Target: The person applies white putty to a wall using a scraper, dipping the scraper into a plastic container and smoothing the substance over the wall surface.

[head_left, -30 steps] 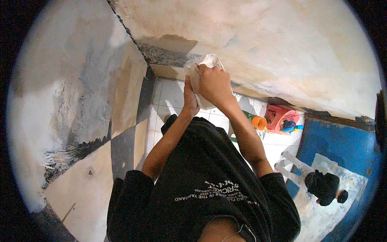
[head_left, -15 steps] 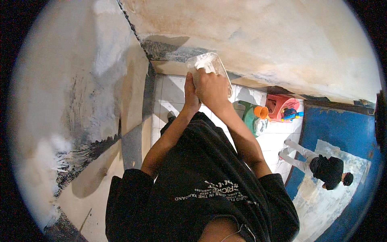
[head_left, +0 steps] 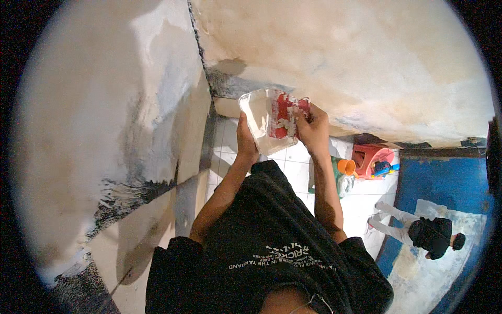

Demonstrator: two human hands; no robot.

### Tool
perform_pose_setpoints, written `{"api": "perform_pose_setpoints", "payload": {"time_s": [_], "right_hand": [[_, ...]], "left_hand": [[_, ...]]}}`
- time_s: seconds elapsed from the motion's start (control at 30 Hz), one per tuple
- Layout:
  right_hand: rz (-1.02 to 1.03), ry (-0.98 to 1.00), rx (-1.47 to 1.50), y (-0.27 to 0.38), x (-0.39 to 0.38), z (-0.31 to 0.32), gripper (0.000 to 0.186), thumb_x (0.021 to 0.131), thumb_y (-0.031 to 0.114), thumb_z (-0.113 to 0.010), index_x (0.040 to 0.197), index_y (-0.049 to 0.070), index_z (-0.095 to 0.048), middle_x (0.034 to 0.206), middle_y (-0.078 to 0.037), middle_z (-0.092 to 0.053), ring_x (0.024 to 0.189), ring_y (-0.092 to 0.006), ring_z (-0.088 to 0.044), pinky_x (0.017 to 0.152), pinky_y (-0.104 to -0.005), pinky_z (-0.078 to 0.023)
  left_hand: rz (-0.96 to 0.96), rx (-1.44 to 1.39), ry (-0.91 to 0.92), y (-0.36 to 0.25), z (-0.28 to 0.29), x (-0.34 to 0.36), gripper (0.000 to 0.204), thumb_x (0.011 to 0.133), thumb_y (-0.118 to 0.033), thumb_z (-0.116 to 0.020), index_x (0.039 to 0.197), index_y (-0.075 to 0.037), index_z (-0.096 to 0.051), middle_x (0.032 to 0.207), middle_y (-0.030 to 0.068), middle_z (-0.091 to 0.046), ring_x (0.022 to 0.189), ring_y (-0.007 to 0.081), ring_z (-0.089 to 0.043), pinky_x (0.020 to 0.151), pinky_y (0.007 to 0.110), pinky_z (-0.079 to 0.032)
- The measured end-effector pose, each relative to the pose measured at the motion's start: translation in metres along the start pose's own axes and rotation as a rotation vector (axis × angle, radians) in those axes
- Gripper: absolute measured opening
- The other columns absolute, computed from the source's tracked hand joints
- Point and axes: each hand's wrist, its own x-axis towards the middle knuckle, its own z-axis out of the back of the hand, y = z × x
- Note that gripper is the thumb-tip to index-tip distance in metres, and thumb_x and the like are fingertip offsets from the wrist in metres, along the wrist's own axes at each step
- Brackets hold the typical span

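My left hand [head_left: 246, 136] grips the side of a translucent plastic tub [head_left: 255, 115] with whitish paste along its inside. My right hand [head_left: 314, 131] pinches a wide red scraper [head_left: 285, 112] smeared with white paste, held across the tub’s right part. Both are raised near the patchy beige wall [head_left: 345, 63], just below the dark-stained strip where it meets the left wall [head_left: 89, 115].
A white tiled floor [head_left: 293, 184] holds a pink stool [head_left: 366, 152], an orange cup [head_left: 346, 166], a blue-and-yellow object [head_left: 381, 169] and something green [head_left: 334, 186]. A person [head_left: 429, 233] in a black top and light trousers is by the blue surface [head_left: 434, 178] at right.
The red scraper has come into sight in my right hand, which has shifted right and turned. The tub looks more open to view. The surrounding scene has shifted slightly rightward in the picture.
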Motion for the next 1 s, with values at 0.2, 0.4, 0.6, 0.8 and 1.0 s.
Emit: {"api": "perform_pose_setpoints", "payload": {"time_s": [0.2, 0.4, 0.6, 0.8, 1.0], "right_hand": [[-0.258, 0.088, 0.374, 0.013, -0.005, -0.01, 0.012, 0.09, 0.008, -0.057, 0.088, -0.002, -0.063, 0.066, 0.0, -0.056, 0.052, -0.0058, -0.045, 0.047, -0.023, -0.036], [-0.452, 0.182, 0.809, -0.004, 0.0, -0.023, 0.018, 0.094, 0.016, -0.055, 0.097, -0.001, -0.061, 0.081, -0.003, -0.061, 0.063, -0.01, -0.054, 0.055, -0.0227, -0.044], [-0.492, 0.343, 1.068, 0.016, 0.001, -0.025, 0.025, 0.092, 0.003, -0.047, 0.114, -0.006, -0.054, 0.106, -0.012, -0.063, 0.096, -0.0218, -0.063, 0.083, -0.0341, -0.054], [-0.568, 0.292, 1.109, 0.041, -0.003, -0.019, 0.026, 0.089, 0.0, -0.049, 0.114, -0.003, -0.055, 0.111, -0.012, -0.062, 0.098, -0.0221, -0.063, 0.085, -0.0354, -0.053], [-0.062, 0.099, 0.897, 0.09, 0.041, 0.003, 0.017, 0.09, 0.001, -0.049, 0.101, -0.004, -0.061, 0.091, -0.008, -0.062, 0.078, -0.0155, -0.059, 0.066, -0.0318, -0.049]], "left_hand": [[-0.151, 0.037, -0.083, -0.014, 0.031, 0.01, 0.058, 0.098, -0.045, -0.035, 0.131, 0.001, -0.041, 0.127, 0.0109, -0.049, 0.119, 0.0214, -0.045, 0.104, 0.035, -0.032], [-0.095, 0.024, -0.109, -0.054, 0.031, -0.017, 0.065, 0.094, -0.056, -0.038, 0.133, -0.004, -0.041, 0.129, 0.0098, -0.05, 0.117, 0.0237, -0.049, 0.101, 0.037, -0.038], [-0.134, -0.009, -0.042, -0.069, 0.035, -0.021, 0.062, 0.094, -0.055, -0.038, 0.132, -0.007, -0.043, 0.123, 0.0095, -0.053, 0.111, 0.0234, -0.054, 0.094, 0.037, -0.044], [-0.032, 0.03, -0.004, -0.084, 0.014, -0.022, 0.06, 0.095, -0.054, -0.035, 0.129, -0.006, -0.045, 0.117, 0.0082, -0.057, 0.105, 0.0225, -0.058, 0.09, 0.037, -0.047], [-0.065, 0.019, 0.116, -0.079, 0.009, -0.006, 0.061, 0.096, -0.054, -0.033, 0.131, -0.005, -0.043, 0.122, 0.0097, -0.055, 0.109, 0.0214, -0.056, 0.092, 0.035, -0.046]]}}
